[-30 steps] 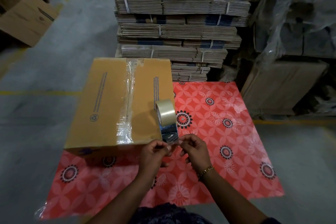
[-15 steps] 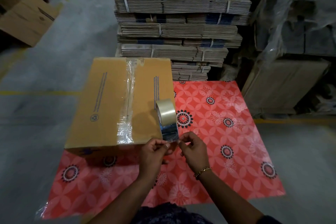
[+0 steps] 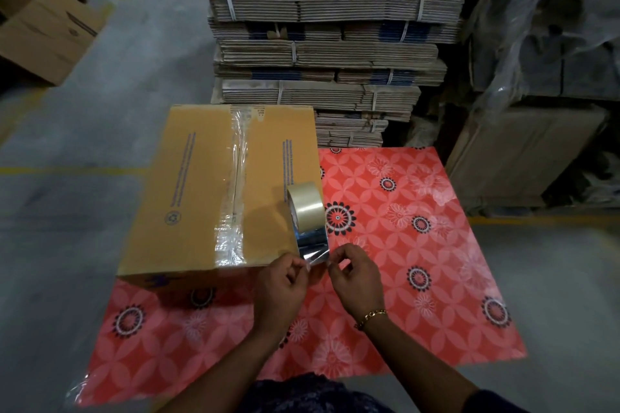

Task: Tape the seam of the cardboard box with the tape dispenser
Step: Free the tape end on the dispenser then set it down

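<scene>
The red patterned sheet (image 3: 419, 245) on the floor carries the cardboard box (image 3: 201, 198), unmoved, its top seam already taped. The tape roll (image 3: 306, 203) stands at the box's near right corner as before. The left hand (image 3: 281, 288) and right hand (image 3: 359, 278) have drawn slightly apart, each pinching the tape's loose end (image 3: 313, 253).

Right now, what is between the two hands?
In the head view, a pulled-out strip of clear tape spans between the left hand and right hand, leading up to the tape roll on the cardboard box.

Red floral mat (image 3: 419, 245), bundled flat cartons (image 3: 328, 50)
</scene>
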